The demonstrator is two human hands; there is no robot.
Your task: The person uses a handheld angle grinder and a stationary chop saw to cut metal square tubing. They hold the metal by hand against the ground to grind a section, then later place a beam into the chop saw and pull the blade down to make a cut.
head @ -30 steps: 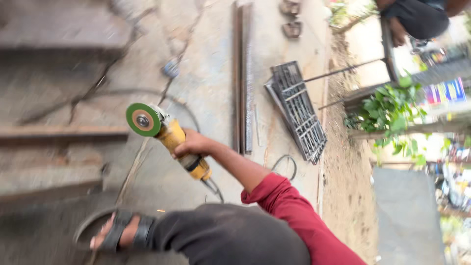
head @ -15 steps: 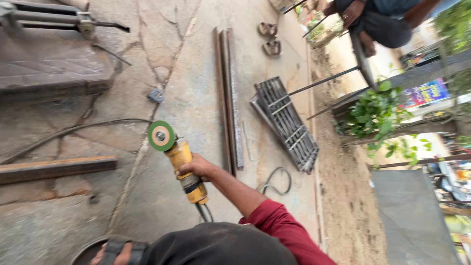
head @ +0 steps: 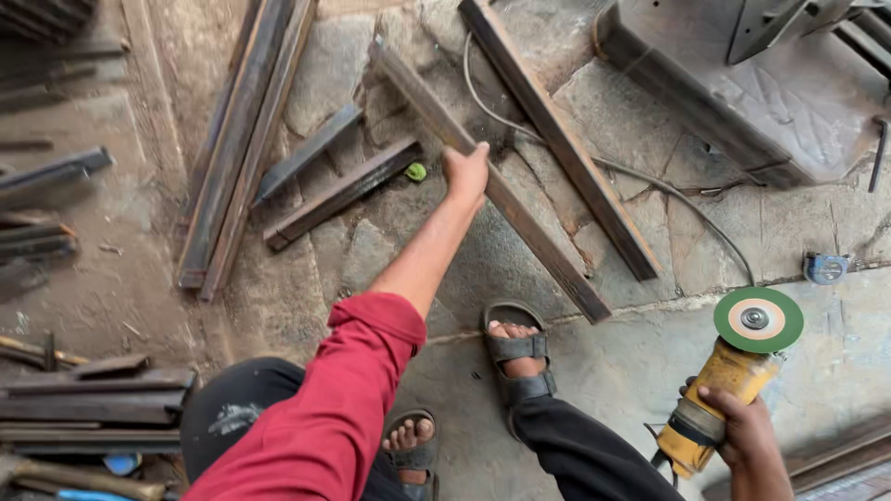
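1. Steel bar (head: 492,190), long and rusty, lying diagonally on the stone floor (head: 371,250) from far centre toward near right, crossing just beyond a sandalled foot (head: 520,357).
2. Left hand (head: 467,172), at the end of a red sleeve (head: 343,399), reaching far and closed over the bar's upper stretch, fingers wrapped on its edge.
3. Right hand (head: 738,431), near right, fingers clasped around the yellow angle grinder (head: 719,390), green disc (head: 758,319) pointing far, clear of the bar.
4. Second bar (head: 561,139) lying just right of the first, roughly parallel.
5. Shorter bars (head: 339,190) left of the hand; small green object (head: 416,172) beside them.
6. Blue tape measure (head: 824,268) far right.
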